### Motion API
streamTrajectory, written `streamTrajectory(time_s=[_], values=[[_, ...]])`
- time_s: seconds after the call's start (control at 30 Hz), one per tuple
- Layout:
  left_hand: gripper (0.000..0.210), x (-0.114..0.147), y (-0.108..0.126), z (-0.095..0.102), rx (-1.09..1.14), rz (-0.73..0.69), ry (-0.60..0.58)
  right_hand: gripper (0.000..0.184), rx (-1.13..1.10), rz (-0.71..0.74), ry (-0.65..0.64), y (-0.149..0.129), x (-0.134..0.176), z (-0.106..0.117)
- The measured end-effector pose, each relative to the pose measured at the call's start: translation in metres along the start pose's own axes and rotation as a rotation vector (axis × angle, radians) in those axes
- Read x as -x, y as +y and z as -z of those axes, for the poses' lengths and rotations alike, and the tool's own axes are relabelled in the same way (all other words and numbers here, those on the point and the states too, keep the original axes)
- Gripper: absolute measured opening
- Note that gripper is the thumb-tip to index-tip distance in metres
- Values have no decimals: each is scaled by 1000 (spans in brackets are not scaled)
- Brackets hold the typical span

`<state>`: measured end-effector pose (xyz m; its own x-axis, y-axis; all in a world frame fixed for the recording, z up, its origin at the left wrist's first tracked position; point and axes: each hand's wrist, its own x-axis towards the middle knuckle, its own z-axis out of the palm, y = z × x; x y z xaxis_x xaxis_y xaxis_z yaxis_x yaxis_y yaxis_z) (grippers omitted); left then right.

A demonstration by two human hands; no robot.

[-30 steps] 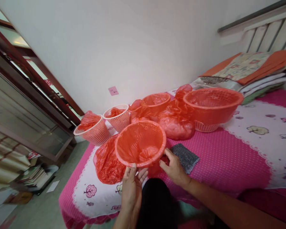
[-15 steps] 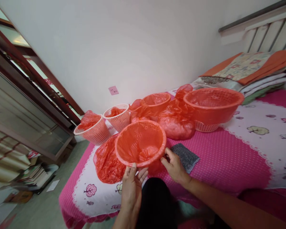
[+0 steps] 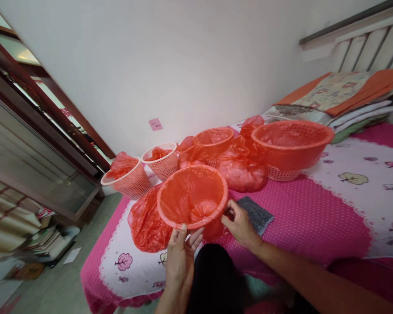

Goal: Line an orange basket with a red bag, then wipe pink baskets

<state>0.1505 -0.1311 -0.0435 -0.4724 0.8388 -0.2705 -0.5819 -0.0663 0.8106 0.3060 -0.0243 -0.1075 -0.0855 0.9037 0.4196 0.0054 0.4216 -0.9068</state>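
Observation:
In front of me is a basket [image 3: 212, 217] with a red plastic bag [image 3: 193, 189] lining its inside and folded over its rim. My left hand [image 3: 182, 248] supports the near rim from below, thumb on the edge and fingers underneath. At the rim's right side, my right hand [image 3: 239, 222] has its thumb and fingers pinched together on what looks like the bag's overhanging edge. Left of the basket, a crumpled red plastic bag [image 3: 147, 222] lies on the bedspread. A dark grey cloth [image 3: 254, 214] lies just beyond my right hand.
Behind stand two pale baskets [image 3: 134, 185] [image 3: 165, 168], a lined red basket [image 3: 215, 137] and a larger lined basket [image 3: 291, 148]. A filled red bag [image 3: 242, 172] sits among them. Folded bedding [image 3: 340, 93] is stacked at the right. The bed's edge [image 3: 91, 270] drops to the floor at left.
Hardly anything differs. Both hands stay at the basket's rim, with only a very slight shift of the view.

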Motion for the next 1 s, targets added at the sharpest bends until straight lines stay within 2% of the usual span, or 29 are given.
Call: streamTrajectory(time_s=[0.13, 0.27, 0.67, 0.87, 1.0], values=[[39, 1, 0, 0, -4, -3, -3, 17, -28, -19, 47, -3, 0, 1], [41, 2, -1, 1, -6, 0, -18, 15, -99, -55, -19, -6, -1, 2], [42, 2, -4, 4, -48, -23, -36, 25, -283, -182, -81, 0, -3, 3], [44, 3, -1, 1, -48, -6, -22, 36, -364, -322, -88, -2, -9, 9], [45, 4, -1, 1, -50, -1, -17, 41, -509, -450, -68, -8, -10, 13]])
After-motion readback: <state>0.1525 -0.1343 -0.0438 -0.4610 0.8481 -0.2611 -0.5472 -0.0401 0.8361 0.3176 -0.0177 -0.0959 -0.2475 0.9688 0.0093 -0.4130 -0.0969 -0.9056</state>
